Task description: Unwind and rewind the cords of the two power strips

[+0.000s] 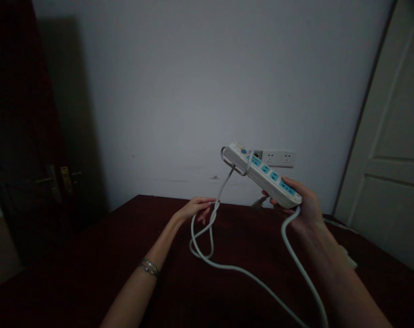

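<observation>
A white power strip point(264, 175) with blue sockets is held up above the table, tilted with its far end higher. My right hand point(305, 200) grips its near end, thumb on top and fingers underneath. The white power cord point(237, 269) leaves that near end, loops down toward me and comes back up to the left. Part of it is wound round the strip's far end. My left hand point(199, 207) pinches the twisted, looped stretch of cord below that end; its fingertips are partly behind the cord.
The dark red table point(118, 255) stretches out below both hands. A wall socket panel point(278, 158) sits on the wall behind the strip. On the left is a dark door point(32, 136) with a handle; a pale door point(387, 136) stands at right. A small white object point(348, 257) lies beyond my right forearm.
</observation>
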